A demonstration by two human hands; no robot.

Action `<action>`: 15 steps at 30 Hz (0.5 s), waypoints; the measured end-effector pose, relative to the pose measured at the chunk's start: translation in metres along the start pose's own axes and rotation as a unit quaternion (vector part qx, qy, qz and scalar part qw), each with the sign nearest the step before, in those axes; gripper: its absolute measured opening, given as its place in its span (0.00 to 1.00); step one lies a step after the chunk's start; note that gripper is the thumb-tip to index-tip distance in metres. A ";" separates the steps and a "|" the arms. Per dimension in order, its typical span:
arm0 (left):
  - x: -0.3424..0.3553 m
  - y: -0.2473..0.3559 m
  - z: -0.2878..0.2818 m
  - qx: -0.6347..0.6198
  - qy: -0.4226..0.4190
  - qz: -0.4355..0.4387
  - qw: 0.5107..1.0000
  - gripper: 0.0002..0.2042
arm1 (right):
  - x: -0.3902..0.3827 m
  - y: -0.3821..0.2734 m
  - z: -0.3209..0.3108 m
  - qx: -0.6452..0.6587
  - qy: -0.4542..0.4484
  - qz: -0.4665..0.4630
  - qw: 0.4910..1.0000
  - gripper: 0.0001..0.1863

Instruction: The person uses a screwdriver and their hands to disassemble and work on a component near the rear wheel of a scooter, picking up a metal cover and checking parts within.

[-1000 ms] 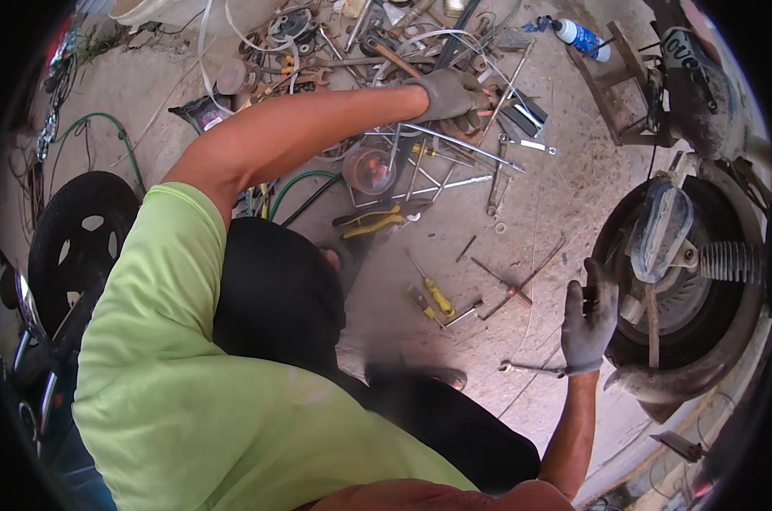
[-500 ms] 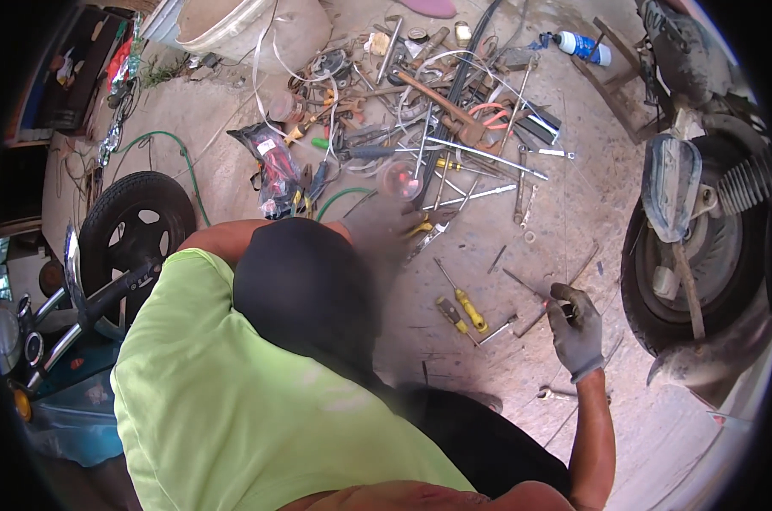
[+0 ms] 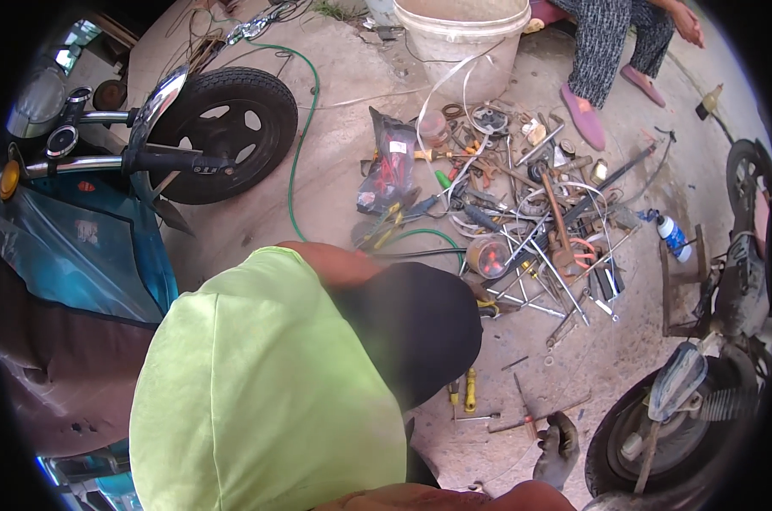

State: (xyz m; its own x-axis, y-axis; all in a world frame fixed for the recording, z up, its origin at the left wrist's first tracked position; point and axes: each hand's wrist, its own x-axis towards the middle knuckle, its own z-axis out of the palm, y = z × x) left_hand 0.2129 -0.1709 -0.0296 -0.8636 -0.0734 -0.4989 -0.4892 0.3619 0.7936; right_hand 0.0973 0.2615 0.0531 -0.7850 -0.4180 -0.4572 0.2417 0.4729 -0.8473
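Note:
My left hand (image 3: 370,230), in a grey glove and smeared by motion, is beside a pair of yellow-handled pliers (image 3: 392,228), just below a clear bag of red items (image 3: 390,166). Whether it grips anything I cannot make out. Lower right, my right hand (image 3: 558,451) wears a dirty grey glove; its fingers are bent and apart, with nothing visible in them. Near its fingertips lie a thin tool with a red part (image 3: 529,419) and a brown rod (image 3: 565,410). Two yellow-handled screwdrivers (image 3: 470,390) lie to the left of these. A black rounded shape (image 3: 437,328) blocks part of the floor.
Wrenches, a hammer (image 3: 558,221), a round tub with red contents (image 3: 488,255) and other tools form a pile. Behind it stand a white bucket (image 3: 467,47) and a seated person's legs (image 3: 603,51). A black-tyred wheel (image 3: 228,136) is left, another wheel (image 3: 658,434) right.
The view has swung, bringing the bucket and seated person into sight. My left hand has moved from beyond the black shape to beside the bag. My right hand remains near the thin tool.

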 end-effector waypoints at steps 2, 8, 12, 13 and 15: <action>0.010 -0.025 0.000 -0.160 -0.101 -0.060 0.980 0.32 | 0.002 0.006 0.003 0.007 -0.002 0.027 1.000 0.18; 0.038 0.034 0.001 -0.444 -0.275 -0.040 0.852 0.36 | -0.010 0.002 0.000 0.091 -0.010 0.038 0.995 0.19; 0.038 0.067 -0.012 -0.425 -0.336 0.005 0.841 0.38 | -0.001 -0.018 0.011 0.047 -0.028 0.058 0.997 0.16; 0.045 0.066 -0.017 -0.305 -0.330 0.170 0.877 0.39 | 0.005 -0.023 0.012 0.055 -0.033 0.053 0.997 0.16; 0.068 0.085 -0.017 -0.355 -0.375 0.086 0.852 0.40 | 0.012 -0.031 0.013 0.055 -0.043 0.054 0.996 0.17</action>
State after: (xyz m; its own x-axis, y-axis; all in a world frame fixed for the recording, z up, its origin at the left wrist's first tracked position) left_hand 0.1110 -0.1610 0.0099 -0.7394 0.6344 -0.2255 -0.5437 -0.3652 0.7557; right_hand 0.0876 0.2316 0.0702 -0.7000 -0.4374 -0.5645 0.3866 0.4326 -0.8145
